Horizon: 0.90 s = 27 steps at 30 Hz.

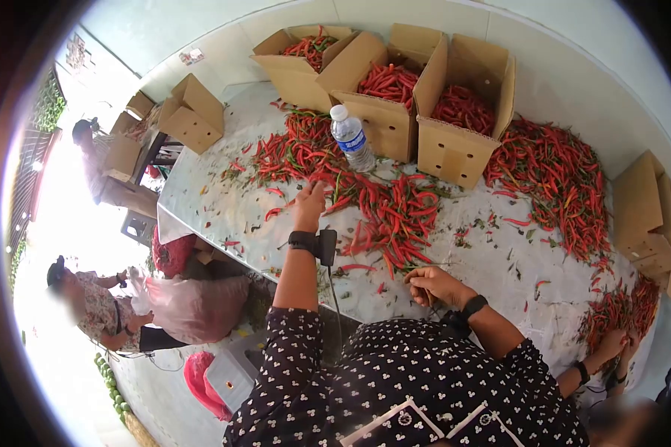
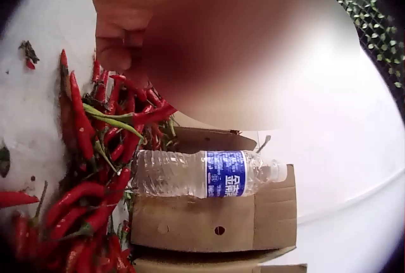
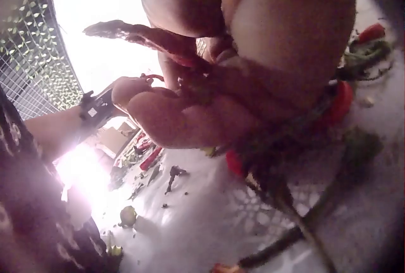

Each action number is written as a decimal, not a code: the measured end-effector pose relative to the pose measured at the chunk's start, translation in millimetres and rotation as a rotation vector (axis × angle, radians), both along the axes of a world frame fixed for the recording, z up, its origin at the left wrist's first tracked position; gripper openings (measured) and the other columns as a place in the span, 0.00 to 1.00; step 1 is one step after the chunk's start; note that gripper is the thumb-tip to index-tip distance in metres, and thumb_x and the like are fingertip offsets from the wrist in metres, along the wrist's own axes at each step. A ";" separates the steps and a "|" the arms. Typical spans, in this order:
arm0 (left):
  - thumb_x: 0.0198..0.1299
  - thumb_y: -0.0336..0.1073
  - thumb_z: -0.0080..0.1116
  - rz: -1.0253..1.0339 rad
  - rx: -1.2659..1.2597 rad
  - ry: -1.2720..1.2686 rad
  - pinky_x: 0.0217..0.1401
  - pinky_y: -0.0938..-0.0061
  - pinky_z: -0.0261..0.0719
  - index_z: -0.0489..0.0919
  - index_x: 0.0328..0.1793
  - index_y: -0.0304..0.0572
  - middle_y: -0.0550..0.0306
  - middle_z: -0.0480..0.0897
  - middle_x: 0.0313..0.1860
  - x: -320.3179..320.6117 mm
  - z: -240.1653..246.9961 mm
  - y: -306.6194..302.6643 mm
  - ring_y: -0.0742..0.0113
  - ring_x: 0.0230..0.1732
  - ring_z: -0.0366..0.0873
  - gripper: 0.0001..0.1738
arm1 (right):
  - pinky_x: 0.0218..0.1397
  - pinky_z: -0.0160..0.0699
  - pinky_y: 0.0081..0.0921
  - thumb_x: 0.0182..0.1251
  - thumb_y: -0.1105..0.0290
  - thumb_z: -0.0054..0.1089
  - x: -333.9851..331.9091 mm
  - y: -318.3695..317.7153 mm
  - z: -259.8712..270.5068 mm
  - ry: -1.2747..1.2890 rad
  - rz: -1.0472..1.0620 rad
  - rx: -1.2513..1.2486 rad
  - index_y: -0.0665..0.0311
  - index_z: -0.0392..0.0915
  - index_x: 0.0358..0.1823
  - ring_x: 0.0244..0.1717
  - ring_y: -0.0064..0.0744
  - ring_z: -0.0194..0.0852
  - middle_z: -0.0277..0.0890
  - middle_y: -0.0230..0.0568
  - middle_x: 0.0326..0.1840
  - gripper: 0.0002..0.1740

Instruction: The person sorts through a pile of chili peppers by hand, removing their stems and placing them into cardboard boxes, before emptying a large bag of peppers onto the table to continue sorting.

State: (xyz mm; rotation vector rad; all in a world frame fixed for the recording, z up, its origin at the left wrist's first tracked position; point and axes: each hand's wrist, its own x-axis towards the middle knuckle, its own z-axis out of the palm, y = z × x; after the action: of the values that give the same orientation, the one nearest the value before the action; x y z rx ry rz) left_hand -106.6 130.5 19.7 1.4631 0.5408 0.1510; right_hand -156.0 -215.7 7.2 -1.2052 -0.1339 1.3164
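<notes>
Red chilies (image 1: 399, 216) lie in a loose heap on the pale table cover. My left hand (image 1: 309, 207) reaches to the heap's near left side, beside a water bottle (image 1: 353, 140). In the left wrist view that hand (image 2: 126, 7) shows at the top, thumb bent above chilies (image 2: 82, 127); a blurred patch hides most of its fingers, so any hold is unclear. Close to my body, my right hand (image 1: 441, 287) has curled fingers. The right wrist view shows this hand (image 3: 253, 70) gripping a dark, shrivelled chili (image 3: 136, 34), with stems and red bits below.
Cartons (image 1: 455, 153) of chilies line the wall, with another pile (image 1: 552, 179) to their right. At lower right, another person's hands (image 1: 619, 344) touch chilies. A person (image 1: 101, 305) stands left by a pink sack (image 1: 201, 305); another is farther back. Empty cartons (image 1: 645, 212) stand far right.
</notes>
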 end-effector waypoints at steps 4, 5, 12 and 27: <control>0.54 0.44 0.52 -0.241 1.165 0.182 0.36 0.59 0.75 0.77 0.38 0.38 0.45 0.81 0.33 16.2 -22.4 -16.8 0.50 0.33 0.79 0.16 | 0.21 0.72 0.18 0.67 0.69 0.44 -1.2 -0.5 0.3 0.001 -0.006 -0.010 0.66 0.69 0.44 0.20 0.21 0.71 0.71 0.31 0.23 0.10; 0.52 0.45 0.53 -0.273 1.157 0.222 0.43 0.51 0.73 0.76 0.42 0.39 0.41 0.80 0.35 13.0 -25.9 -22.5 0.41 0.40 0.77 0.18 | 0.21 0.72 0.18 0.67 0.69 0.44 -0.6 -0.5 1.0 0.007 -0.011 -0.018 0.66 0.69 0.44 0.20 0.21 0.71 0.72 0.31 0.23 0.09; 0.49 0.46 0.57 -0.372 0.932 0.078 0.36 0.57 0.74 0.77 0.35 0.39 0.45 0.80 0.28 -19.5 -12.2 -37.2 0.45 0.34 0.77 0.17 | 0.19 0.71 0.18 0.67 0.69 0.44 -3.2 -0.7 2.0 0.047 -0.070 -0.015 0.66 0.69 0.43 0.19 0.21 0.71 0.72 0.32 0.23 0.09; 0.50 0.34 0.49 -0.364 1.192 0.170 0.40 0.54 0.74 0.74 0.40 0.37 0.36 0.79 0.33 -33.2 -13.9 -47.2 0.41 0.37 0.76 0.12 | 0.17 0.68 0.18 0.67 0.69 0.43 -3.3 1.0 4.3 -0.015 -0.029 -0.049 0.65 0.68 0.45 0.19 0.22 0.70 0.70 0.32 0.23 0.10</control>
State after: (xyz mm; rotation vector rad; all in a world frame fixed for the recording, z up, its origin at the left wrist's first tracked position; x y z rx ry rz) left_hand -139.7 83.3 5.8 2.7274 0.2893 0.0493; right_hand -159.3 -214.7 11.6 -1.2547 -0.0949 1.2916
